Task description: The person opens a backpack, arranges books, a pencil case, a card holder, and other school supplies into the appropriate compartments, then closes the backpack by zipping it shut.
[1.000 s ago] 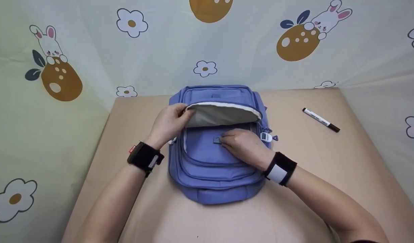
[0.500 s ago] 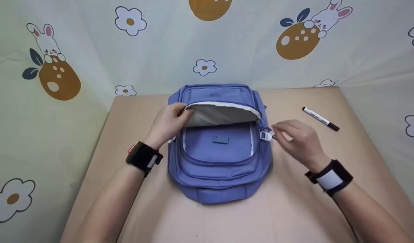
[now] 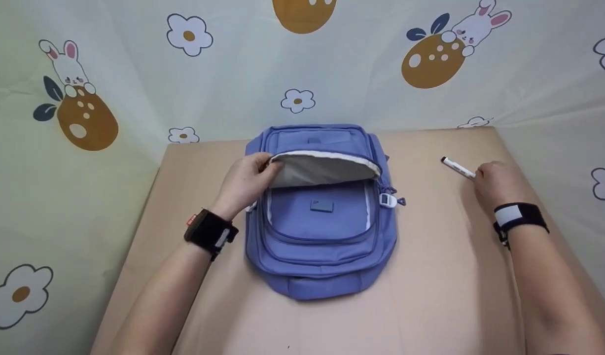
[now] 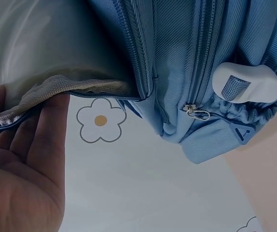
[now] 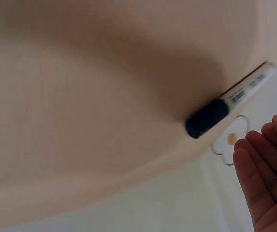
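A blue backpack (image 3: 327, 256) lies on the table, its front pocket unzipped. My left hand (image 3: 245, 180) pinches the left edge of the pocket flap (image 3: 327, 170) and holds it raised, showing the grey lining. Thumb and fingers (image 4: 46, 140) sit on either side of that edge in the left wrist view. Inside the pocket is a small grey-blue rectangle (image 3: 322, 205). My right hand (image 3: 502, 185) is at the white marker (image 3: 457, 166), covering its dark cap in the head view. In the right wrist view, loosely bent fingers stand apart from the dark cap (image 5: 208, 118).
The tan table (image 3: 430, 296) reaches back to a pale curtain (image 3: 351, 64) printed with rabbits and flowers. A white buckle (image 3: 388, 200) and zip pulls stick out at the backpack's right side.
My right hand has left the grey-blue rectangle in the pocket and moved right, past the buckle, to the marker. My left hand keeps holding the flap in the same place.
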The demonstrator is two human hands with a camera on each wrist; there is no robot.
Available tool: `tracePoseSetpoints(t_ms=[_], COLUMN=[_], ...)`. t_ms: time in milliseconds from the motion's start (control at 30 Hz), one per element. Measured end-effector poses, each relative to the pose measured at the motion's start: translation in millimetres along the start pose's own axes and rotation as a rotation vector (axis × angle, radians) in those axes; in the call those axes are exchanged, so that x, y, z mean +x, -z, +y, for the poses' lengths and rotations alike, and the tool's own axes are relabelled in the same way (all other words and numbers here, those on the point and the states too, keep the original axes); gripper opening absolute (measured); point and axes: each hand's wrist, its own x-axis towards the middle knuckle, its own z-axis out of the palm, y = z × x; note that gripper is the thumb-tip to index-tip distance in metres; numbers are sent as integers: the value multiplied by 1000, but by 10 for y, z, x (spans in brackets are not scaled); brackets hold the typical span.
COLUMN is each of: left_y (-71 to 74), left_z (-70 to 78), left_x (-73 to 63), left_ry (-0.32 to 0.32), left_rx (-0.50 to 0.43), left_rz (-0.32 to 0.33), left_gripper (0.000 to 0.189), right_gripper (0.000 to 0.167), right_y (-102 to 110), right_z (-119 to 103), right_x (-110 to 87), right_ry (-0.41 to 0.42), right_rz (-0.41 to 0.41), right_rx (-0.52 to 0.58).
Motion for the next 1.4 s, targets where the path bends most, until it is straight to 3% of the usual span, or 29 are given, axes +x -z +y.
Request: tracePoseSetpoints(t_ms=[200,533,667,767,867,1000,1133,1267,1400], left_y=[-9,-2,-9,-3,10,24,32,30,18], left_z=[-4,-3,1,4,8,9,7,12,31], left_x=[-12,3,3,0,0,3,3,15,39], left_ry=[-2,0,0,-1,-6,-7,1,-3,-10], left_rx=[9,18,14,17,18,23,32,36,36], left_rz=[2,5,-6,-4,1,3,6,13,20], left_gripper=[25,30,30,30,30,29,27,29,28], right_gripper=[22,16,19,21,19,16,20,26,20], right_y=[-138,-241,-201,-138,-29,165,333,358,233], right_z=[129,71,26,-113,-344,-766,-1294,-1810,-2179], right_x=[63,40,22,-1,-30,-98,-260,-456,-581], right_ry=[-49,-70,-98,-83,15,248,505,754,890], right_rz=[-41,22,74,187,349,576,685,646,473], right_rx=[-38,-42,21,107,176,235,309,321,192])
